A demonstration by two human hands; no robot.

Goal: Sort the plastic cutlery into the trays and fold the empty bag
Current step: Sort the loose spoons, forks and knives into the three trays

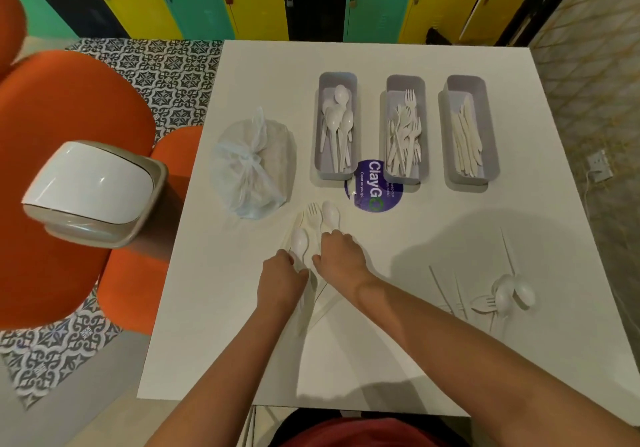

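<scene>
Table (381, 360): three long plastic trays in a row at far side. Left tray (335, 173) w/ spoons, middle tray (403, 179) w/ forks, right tray (471, 183) w/ knives. Round ClayGo sticker (375, 200) under near ends of left & middle trays. Knotted thin plastic bag (251, 166) left of trays. Loose cutlery pile (313, 238) near centre, under both hands; second pile (498, 299) right, well apart. Lidded bin (93, 190) on chair left of table.

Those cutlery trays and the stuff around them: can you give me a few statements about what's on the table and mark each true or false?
1. Three trays stand in a row; the left tray holds spoons. True.
2. The right tray holds forks. False: it holds knives; forks fill the middle tray.
3. The plastic bag lies knotted left of the trays. True.
4. Both hands rest idle. False: the left hand and right hand handle loose cutlery.
</scene>
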